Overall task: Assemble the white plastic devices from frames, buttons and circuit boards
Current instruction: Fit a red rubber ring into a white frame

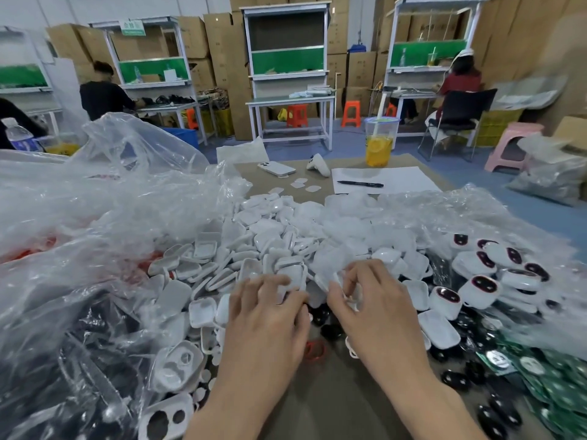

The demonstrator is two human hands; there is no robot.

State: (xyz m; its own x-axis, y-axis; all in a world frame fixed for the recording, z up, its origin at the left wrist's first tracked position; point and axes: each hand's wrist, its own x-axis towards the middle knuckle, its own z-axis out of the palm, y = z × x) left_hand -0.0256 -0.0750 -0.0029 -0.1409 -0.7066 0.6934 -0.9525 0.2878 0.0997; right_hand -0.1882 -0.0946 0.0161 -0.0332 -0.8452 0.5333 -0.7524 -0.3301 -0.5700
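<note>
A big heap of white plastic frames and shells [260, 236] covers the middle of the table. My left hand [266, 315] lies at the heap's near edge, fingers curled over a white shell [293, 276]. My right hand [374, 300] is beside it, fingertips pinching a small white plastic piece [341, 281]. Assembled white devices with dark oval windows [479, 287] lie to the right. Green circuit boards [546, 376] are piled at the lower right. Black oval buttons [457, 379] are scattered near them. White frames with two holes [165, 417] lie at the lower left.
Clear plastic bags [95, 217] bulge on the left and right [460, 211]. Farther back on the table are a phone [276, 169], a white controller [319, 165], paper with a pen [360, 184] and a cup of orange drink [379, 141]. Workbenches and people are beyond.
</note>
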